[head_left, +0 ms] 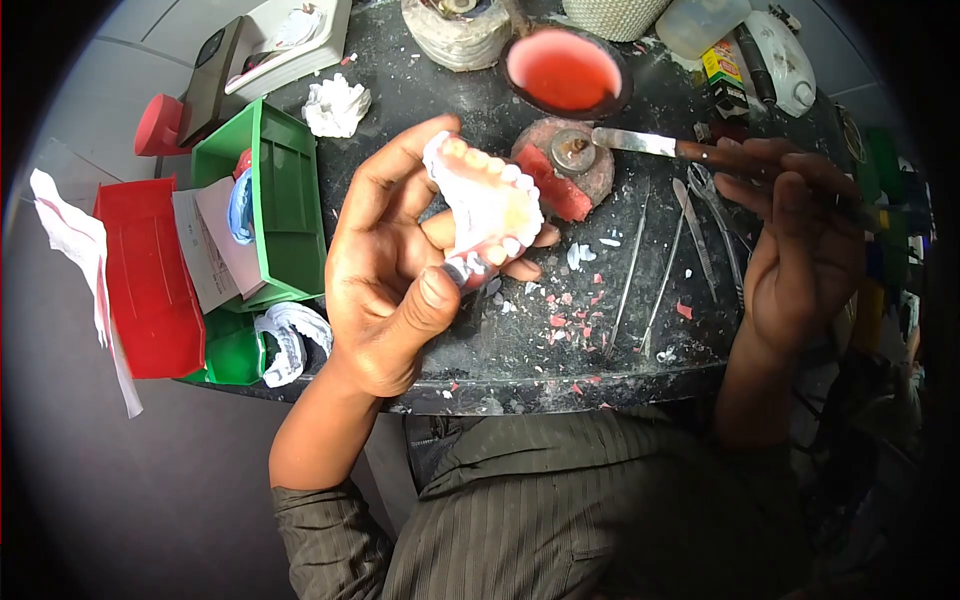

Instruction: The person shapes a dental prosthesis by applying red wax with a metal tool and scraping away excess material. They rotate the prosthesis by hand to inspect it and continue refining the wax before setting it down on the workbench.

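My left hand [385, 270] is closed around a dental cast [490, 210] with a row of teeth, held up over the bench's front part. The thumb presses on its lower edge, where a grey-white patch shows. In my right hand [795, 215] is a wax knife [640, 143] with a brown handle, its flat metal blade pointing left. The blade's tip is beside the metal top of a small burner [574, 150]. A pink wax sheet [555, 185] lies against the burner's base. Behind it is a dark pan of melted red wax [563, 72].
Several slim metal hand tools [632, 270] lie on the dark bench [480, 385], among pink and white scraps [570, 320]. To the left are a green bin [290, 200], a red bin [150, 280] and a white impression piece [295, 345]. Crumpled tissue [336, 105] lies behind.
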Demonstrator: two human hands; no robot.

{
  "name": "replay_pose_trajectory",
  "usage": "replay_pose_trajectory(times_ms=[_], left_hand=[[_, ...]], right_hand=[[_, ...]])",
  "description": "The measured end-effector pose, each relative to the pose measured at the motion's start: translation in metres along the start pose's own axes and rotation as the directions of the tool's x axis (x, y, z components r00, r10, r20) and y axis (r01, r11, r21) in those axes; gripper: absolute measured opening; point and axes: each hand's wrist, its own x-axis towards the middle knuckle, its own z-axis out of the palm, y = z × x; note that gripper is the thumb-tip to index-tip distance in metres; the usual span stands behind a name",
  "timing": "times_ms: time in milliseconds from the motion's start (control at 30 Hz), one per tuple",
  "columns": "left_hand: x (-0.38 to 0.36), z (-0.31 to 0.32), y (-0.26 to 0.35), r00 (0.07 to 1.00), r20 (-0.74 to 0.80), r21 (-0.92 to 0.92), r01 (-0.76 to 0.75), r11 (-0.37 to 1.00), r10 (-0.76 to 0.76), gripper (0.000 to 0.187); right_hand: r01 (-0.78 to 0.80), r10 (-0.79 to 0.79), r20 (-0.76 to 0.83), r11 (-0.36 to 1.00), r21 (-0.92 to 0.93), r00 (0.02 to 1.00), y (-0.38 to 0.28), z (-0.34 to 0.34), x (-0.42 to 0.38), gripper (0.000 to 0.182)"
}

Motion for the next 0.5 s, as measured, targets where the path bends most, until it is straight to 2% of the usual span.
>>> replay_pose_trajectory(times_ms=[200,333,400,433,500], left_hand=[[0.0011,-0.0005,0.002,1.0,0.003,0.007,0.012,1.0,-0.012,0.095],[0.0011,0.0018,0.0018,1.0,0.003,0.021,-0.013,1.0,0.013,0.096],[0.0009,0.0021,0.0015,1.0,-0.008,0.024,-0.016,1.0,0.016,0.096],[0.0009,0.0015,0.0006,1.0,-0.006,0.042,-0.022,0.999,0.023,0.096],[0.0011,-0.0004,-0.0012,1.0,-0.005,0.06,-0.027,0.998,0.027,0.096]], right_hand=[[-0.064,0.066,-0.048,0.998,0.028,0.997,-0.0019,0.0076,-0.0015,0.021],[-0.032,0.034,-0.028,0.999,0.043,0.999,-0.0029,0.006,-0.0013,0.021],[0.038,-0.046,0.075,0.993,0.11,0.996,-0.003,0.0025,-0.002,0.024],[0.037,-0.045,0.075,0.993,0.111,0.996,-0.0026,0.0023,-0.0012,0.024],[0.176,-0.198,0.221,0.977,0.117,0.955,-0.002,0.0018,0.0014,0.026]])
